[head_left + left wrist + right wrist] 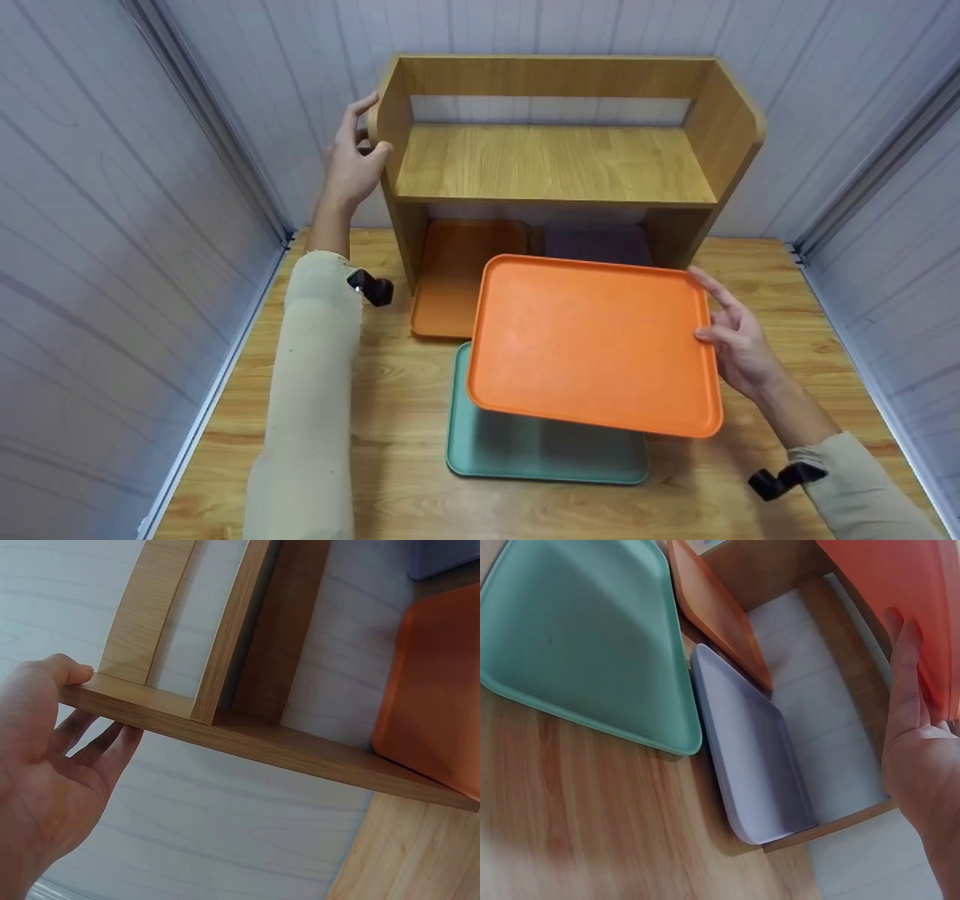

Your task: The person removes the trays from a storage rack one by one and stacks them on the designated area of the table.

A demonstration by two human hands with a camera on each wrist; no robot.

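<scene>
My left hand (357, 161) grips the top of the left side panel of a wooden shelf unit (555, 161), thumb on the front edge and fingers behind it. The left wrist view shows that hand (52, 765) clasping the panel (262, 742). My right hand (739, 341) holds an orange tray (592, 341) by its right edge, lifted and tilted above a green tray (540, 450) that lies flat on the table. In the right wrist view the fingers (904, 682) lie along the held tray (900, 577), with the green tray (577, 637) below.
A second orange tray (450, 285) and a purple-grey tray (596, 244) lie under the shelf's lower opening, partly sticking out. The shelf's upper board is bare. The wooden table (405, 420) is boxed in by grey panelled walls on the left, right and back.
</scene>
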